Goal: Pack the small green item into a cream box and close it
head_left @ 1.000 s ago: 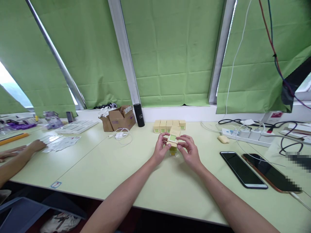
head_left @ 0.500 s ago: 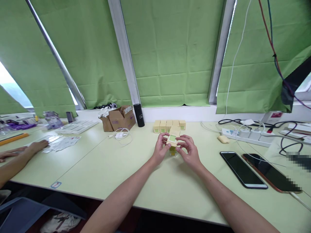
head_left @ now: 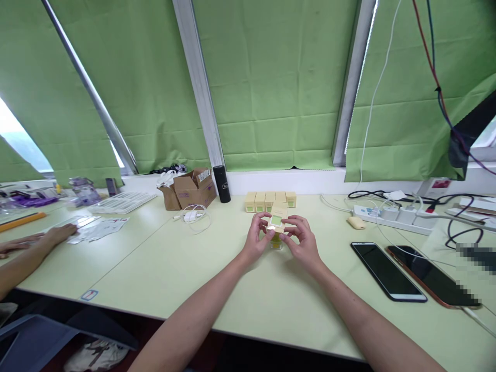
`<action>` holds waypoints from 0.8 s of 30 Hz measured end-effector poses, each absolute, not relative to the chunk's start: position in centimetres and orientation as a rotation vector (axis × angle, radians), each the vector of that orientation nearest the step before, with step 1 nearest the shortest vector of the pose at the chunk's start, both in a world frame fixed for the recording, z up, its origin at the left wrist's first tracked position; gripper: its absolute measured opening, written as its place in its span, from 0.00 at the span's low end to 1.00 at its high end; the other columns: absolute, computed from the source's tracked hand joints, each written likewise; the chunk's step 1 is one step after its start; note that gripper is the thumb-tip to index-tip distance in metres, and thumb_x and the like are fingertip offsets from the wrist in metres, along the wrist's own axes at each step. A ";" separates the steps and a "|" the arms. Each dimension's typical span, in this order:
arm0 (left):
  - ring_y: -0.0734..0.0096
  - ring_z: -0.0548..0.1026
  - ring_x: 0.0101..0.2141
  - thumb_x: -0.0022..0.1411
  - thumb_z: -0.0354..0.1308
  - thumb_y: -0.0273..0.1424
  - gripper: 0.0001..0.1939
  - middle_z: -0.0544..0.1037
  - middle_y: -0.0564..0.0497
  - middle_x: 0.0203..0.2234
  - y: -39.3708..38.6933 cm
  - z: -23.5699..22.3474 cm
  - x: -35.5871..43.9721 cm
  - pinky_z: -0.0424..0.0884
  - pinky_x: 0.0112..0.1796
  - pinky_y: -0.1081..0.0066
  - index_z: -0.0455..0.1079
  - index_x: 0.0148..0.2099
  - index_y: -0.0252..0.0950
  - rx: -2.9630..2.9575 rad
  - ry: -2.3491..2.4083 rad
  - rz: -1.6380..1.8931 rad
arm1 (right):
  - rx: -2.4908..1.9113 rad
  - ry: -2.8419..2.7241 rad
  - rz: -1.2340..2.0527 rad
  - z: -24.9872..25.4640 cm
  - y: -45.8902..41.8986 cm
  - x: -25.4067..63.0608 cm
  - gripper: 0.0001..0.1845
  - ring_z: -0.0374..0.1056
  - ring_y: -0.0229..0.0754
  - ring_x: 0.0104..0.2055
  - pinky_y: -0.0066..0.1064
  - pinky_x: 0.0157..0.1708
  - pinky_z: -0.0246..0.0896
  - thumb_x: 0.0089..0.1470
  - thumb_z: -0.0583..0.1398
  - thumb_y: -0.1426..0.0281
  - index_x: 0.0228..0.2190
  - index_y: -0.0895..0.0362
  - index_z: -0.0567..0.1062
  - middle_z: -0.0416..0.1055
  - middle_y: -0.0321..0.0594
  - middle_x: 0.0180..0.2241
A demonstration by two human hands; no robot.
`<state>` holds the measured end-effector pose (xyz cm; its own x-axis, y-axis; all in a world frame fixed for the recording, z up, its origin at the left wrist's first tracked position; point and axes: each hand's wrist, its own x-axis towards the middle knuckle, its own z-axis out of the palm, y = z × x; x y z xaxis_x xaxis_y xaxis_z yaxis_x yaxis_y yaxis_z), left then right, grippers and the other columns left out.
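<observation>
Between my two hands is a small pale-yellow box (head_left: pixel 278 212) with a green window on its front, tilted toward me. My left hand (head_left: pixel 258 238) grips its left side with thumb and fingers. On the opposite side my right hand (head_left: pixel 301 238) pinches the box near its lower edge. Just below the box, on the table, stands a small clear jar (head_left: pixel 276 243) with something yellow in it; its top is hidden by the box and fingers. Behind my hands several similar yellow boxes (head_left: pixel 260 201) stand in a row.
To the right lie a white-framed phone (head_left: pixel 388 271), a dark phone (head_left: pixel 430 274), a cream case (head_left: pixel 356 222) and a power strip (head_left: pixel 399 216) with cables. An open cardboard box (head_left: pixel 196 191) and black bottle (head_left: pixel 221 184) stand back left. Another person's hand (head_left: pixel 62 233) rests far left.
The box's lower front edge has tipped slightly, and the fingers have shifted a little around it. Everything else looks the same.
</observation>
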<state>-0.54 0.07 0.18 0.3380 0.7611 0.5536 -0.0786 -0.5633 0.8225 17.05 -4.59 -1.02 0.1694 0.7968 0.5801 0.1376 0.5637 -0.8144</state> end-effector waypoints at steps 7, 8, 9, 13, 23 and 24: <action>0.65 0.70 0.41 0.63 0.67 0.45 0.26 0.73 0.48 0.43 0.1 0.2 -0.4 0.66 0.46 0.63 0.63 0.58 0.42 1.862 0.641 1.352 | -0.889 -1.337 0.593 -1.0 -4.5 17.0 0.19 0.76 0.40 0.39 0.44 0.46 0.74 0.57 0.68 0.55 0.47 0.49 0.79 0.62 0.45 0.57; 0.65 0.70 0.41 0.64 0.66 0.44 0.26 0.73 0.48 0.43 0.1 0.2 -0.4 0.66 0.46 0.63 0.63 0.57 0.42 1.865 0.645 1.354 | -0.890 -1.333 0.594 -1.1 -4.4 17.0 0.19 0.76 0.40 0.39 0.44 0.47 0.74 0.57 0.69 0.55 0.47 0.49 0.79 0.62 0.44 0.57; 0.66 0.70 0.40 0.64 0.66 0.44 0.25 0.73 0.48 0.43 0.1 0.2 -0.3 0.66 0.45 0.63 0.63 0.57 0.42 1.865 0.650 1.355 | -0.892 -1.330 0.593 -1.1 -4.4 17.0 0.19 0.76 0.40 0.39 0.44 0.47 0.74 0.57 0.69 0.55 0.47 0.49 0.79 0.63 0.44 0.57; 0.66 0.69 0.39 0.65 0.65 0.44 0.24 0.72 0.48 0.43 0.0 0.2 -0.2 0.66 0.44 0.64 0.63 0.57 0.42 1.856 0.681 1.356 | -0.899 -1.326 0.594 -1.1 -4.4 17.1 0.19 0.76 0.40 0.38 0.45 0.47 0.75 0.57 0.68 0.55 0.47 0.49 0.80 0.63 0.45 0.56; 0.67 0.69 0.39 0.65 0.65 0.43 0.23 0.72 0.50 0.42 0.2 -0.1 -0.1 0.65 0.43 0.65 0.63 0.56 0.42 1.850 0.704 1.363 | -0.890 -1.315 0.610 -1.2 -4.3 17.1 0.19 0.76 0.41 0.38 0.47 0.47 0.76 0.57 0.68 0.53 0.46 0.49 0.80 0.64 0.45 0.55; 0.68 0.69 0.39 0.65 0.65 0.43 0.23 0.72 0.50 0.42 0.2 -0.1 -0.1 0.65 0.43 0.65 0.63 0.56 0.42 1.854 0.705 1.365 | -0.890 -1.314 0.611 -1.2 -4.3 17.1 0.19 0.76 0.41 0.38 0.46 0.47 0.76 0.57 0.69 0.53 0.46 0.49 0.80 0.64 0.45 0.55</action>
